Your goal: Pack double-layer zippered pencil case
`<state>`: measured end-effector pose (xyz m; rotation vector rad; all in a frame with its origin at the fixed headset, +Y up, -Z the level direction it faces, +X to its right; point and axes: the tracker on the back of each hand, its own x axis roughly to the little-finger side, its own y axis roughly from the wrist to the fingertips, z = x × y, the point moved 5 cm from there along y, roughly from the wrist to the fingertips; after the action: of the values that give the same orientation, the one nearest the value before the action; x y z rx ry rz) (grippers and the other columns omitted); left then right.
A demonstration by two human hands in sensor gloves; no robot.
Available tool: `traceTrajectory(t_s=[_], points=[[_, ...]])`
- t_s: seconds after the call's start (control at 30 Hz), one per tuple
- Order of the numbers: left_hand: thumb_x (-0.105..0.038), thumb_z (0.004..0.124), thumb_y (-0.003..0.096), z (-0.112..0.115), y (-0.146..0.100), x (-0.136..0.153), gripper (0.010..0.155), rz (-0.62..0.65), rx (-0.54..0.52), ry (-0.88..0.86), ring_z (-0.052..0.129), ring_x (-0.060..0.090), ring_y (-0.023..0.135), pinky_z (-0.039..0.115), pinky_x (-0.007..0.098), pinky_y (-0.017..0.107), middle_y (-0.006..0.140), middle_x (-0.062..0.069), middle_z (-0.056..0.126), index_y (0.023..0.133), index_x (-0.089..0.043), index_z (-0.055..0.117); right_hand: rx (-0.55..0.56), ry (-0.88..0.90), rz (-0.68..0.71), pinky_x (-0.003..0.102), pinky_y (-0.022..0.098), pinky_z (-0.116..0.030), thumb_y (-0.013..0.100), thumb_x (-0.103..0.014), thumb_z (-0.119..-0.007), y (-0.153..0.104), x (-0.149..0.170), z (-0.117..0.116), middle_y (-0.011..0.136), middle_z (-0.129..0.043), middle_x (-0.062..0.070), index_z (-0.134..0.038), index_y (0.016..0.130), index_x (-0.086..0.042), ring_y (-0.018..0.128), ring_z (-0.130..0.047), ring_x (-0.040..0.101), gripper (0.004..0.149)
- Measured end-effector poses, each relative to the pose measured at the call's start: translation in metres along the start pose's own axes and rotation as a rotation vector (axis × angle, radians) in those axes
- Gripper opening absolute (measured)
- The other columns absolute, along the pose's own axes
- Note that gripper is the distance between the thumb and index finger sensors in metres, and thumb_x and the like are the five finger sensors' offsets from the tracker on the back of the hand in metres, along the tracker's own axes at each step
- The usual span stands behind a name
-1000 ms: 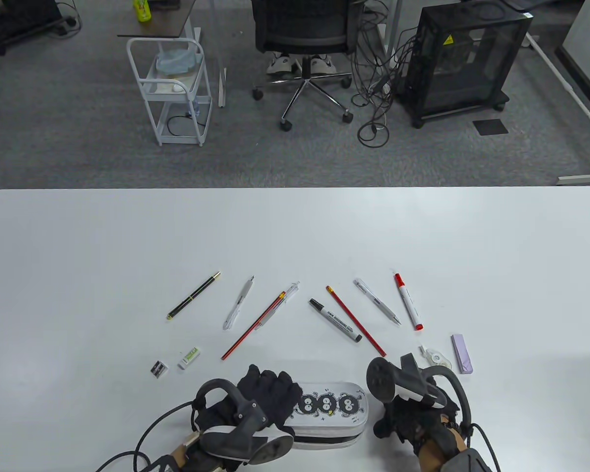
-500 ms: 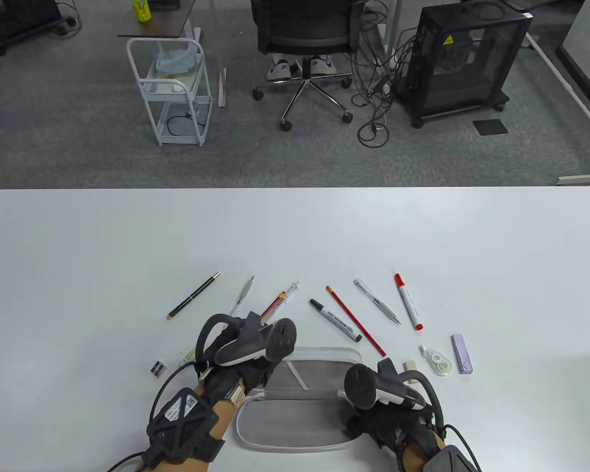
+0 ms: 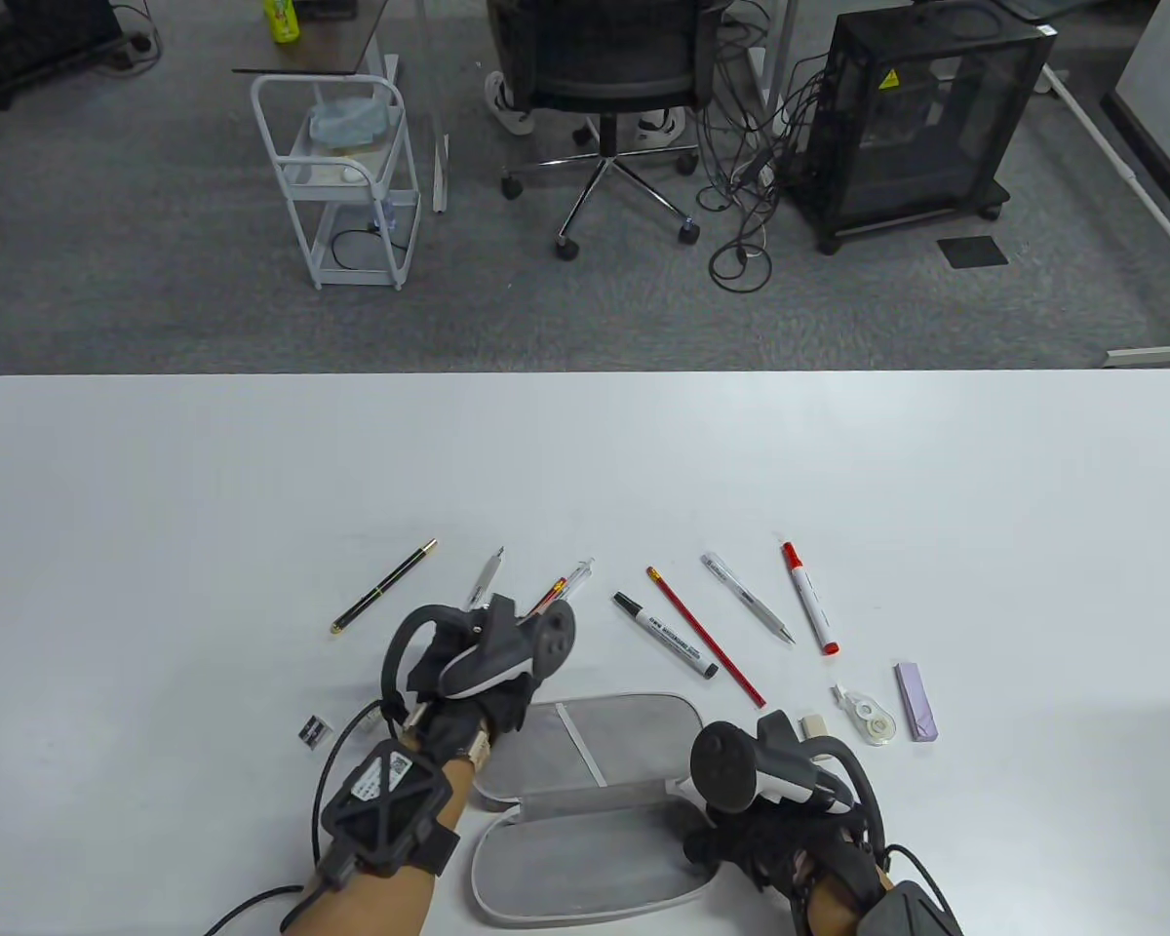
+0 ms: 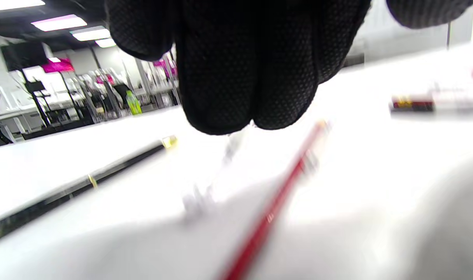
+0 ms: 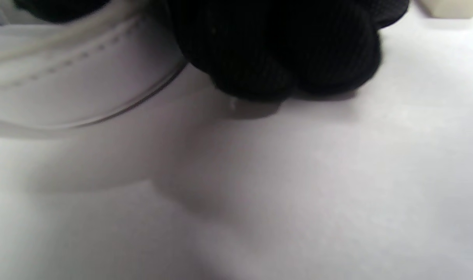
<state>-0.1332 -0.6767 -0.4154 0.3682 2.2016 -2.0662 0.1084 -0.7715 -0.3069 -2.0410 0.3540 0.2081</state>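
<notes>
White worktop (image 3: 156, 507): pencil case (image 3: 585, 809) lies open at lower centre, right hand (image 3: 790, 838) closed on its right end, left hand (image 3: 478, 673), grip indeterminate, reaching over the red pencil (image 3: 546, 597); filling judged next, requiring a clean pinch.

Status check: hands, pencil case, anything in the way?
Left hand over the red pencil, holding nothing visible. Right hand at the right end of the pencil case, grip hidden. Case lies open, nothing packed. No obstruction seen.

Floor: grey carpet (image 3: 107, 292)
Top centre: black office chair (image 3: 600, 58)
Upper left: white wire trolley (image 3: 341, 180)
Upper right: black cabinet (image 3: 912, 117)
</notes>
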Motion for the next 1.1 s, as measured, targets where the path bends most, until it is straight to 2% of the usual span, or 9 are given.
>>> traceTrajectory(t_s=[0.13,0.27,0.47,0.53,0.63,0.77,0.87,0.93,1.1], points=[[-0.064,0.067,0.0444,-0.015,-0.007,0.076,0.059,-0.193,-0.142,0.017,0.103,0.025,0.068,0.072,0.052,0.064,0.081,-0.002,0.098,0.09,-0.027,0.077,0.117,0.025,-0.037,0.053,0.062,-0.063,0.033,-0.064,-0.069,-0.012,0.013,0.022,0.063,-0.101,0.005,-0.083,0.085,-0.01,0.06,-0.095,0.032,0.076],[-0.063,0.069,0.0446,0.035,0.004,0.135,0.062,-0.415,0.109,0.057,0.092,0.032,0.083,0.064,0.057,0.068,0.096,0.003,0.086,0.095,-0.027,0.071,0.228,0.045,-0.045,0.053,0.063,-0.063,0.034,-0.065,-0.068,-0.022,0.021,0.038,0.065,-0.1,0.005,-0.081,0.086,-0.011,0.061,-0.095,0.032,0.076],[-0.061,0.072,0.0423,0.082,0.028,0.149,0.06,-0.469,0.272,0.179,0.082,0.036,0.094,0.056,0.061,0.072,0.104,0.004,0.077,0.094,-0.031,0.075,0.286,0.045,-0.043,0.052,0.063,-0.062,0.035,-0.065,-0.068,-0.029,0.022,0.044,0.067,-0.099,0.004,-0.08,0.088,-0.011,0.063,-0.094,0.031,0.076],[-0.055,0.073,0.0426,0.097,0.037,0.148,0.054,-0.478,0.397,0.2,0.082,0.035,0.095,0.055,0.061,0.073,0.101,0.001,0.081,0.09,-0.03,0.075,0.302,0.055,-0.038,0.052,0.063,-0.062,0.035,-0.064,-0.068,-0.029,0.023,0.045,0.067,-0.099,0.005,-0.08,0.088,-0.012,0.063,-0.094,0.031,0.075],[-0.048,0.08,0.0399,0.092,0.046,0.138,0.047,-0.428,0.317,0.219,0.092,0.032,0.085,0.06,0.059,0.071,0.089,0.002,0.091,0.081,-0.025,0.085,0.309,0.069,-0.033,0.052,0.063,-0.062,0.036,-0.064,-0.068,-0.028,0.024,0.046,0.067,-0.099,0.004,-0.08,0.087,-0.011,0.063,-0.094,0.031,0.074],[-0.049,0.07,0.041,0.103,0.051,0.127,0.048,-0.327,0.424,0.34,0.09,0.031,0.077,0.058,0.058,0.073,0.084,0.001,0.088,0.081,-0.023,0.076,0.295,0.069,-0.034,0.052,0.063,-0.062,0.036,-0.063,-0.068,-0.024,0.026,0.043,0.067,-0.099,0.005,-0.08,0.088,-0.011,0.063,-0.094,0.031,0.074],[-0.052,0.067,0.04,0.1,0.047,0.124,0.048,-0.309,0.367,0.391,0.093,0.027,0.074,0.059,0.055,0.073,0.08,-0.003,0.09,0.079,-0.026,0.078,0.297,0.073,-0.031,0.052,0.063,-0.062,0.037,-0.063,-0.068,-0.025,0.027,0.043,0.068,-0.099,0.004,-0.08,0.088,-0.012,0.063,-0.094,0.031,0.074],[-0.052,0.066,0.0409,0.085,0.042,0.121,0.047,-0.298,0.252,0.306,0.093,0.025,0.075,0.061,0.055,0.072,0.08,-0.004,0.09,0.079,-0.027,0.078,0.305,0.079,-0.029,0.052,0.063,-0.062,0.037,-0.063,-0.068,-0.026,0.028,0.044,0.068,-0.099,0.004,-0.08,0.088,-0.012,0.063,-0.094,0.031,0.074],[-0.051,0.064,0.0437,0.018,0.011,0.063,0.048,-0.026,-0.055,0.095,0.09,0.027,0.076,0.061,0.055,0.07,0.083,-0.002,0.086,0.082,-0.025,0.075,0.324,0.099,-0.068,0.052,0.063,-0.062,0.037,-0.063,-0.068,-0.024,0.041,0.047,0.068,-0.099,0.004,-0.08,0.088,-0.012,0.063,-0.094,0.031,0.073]])
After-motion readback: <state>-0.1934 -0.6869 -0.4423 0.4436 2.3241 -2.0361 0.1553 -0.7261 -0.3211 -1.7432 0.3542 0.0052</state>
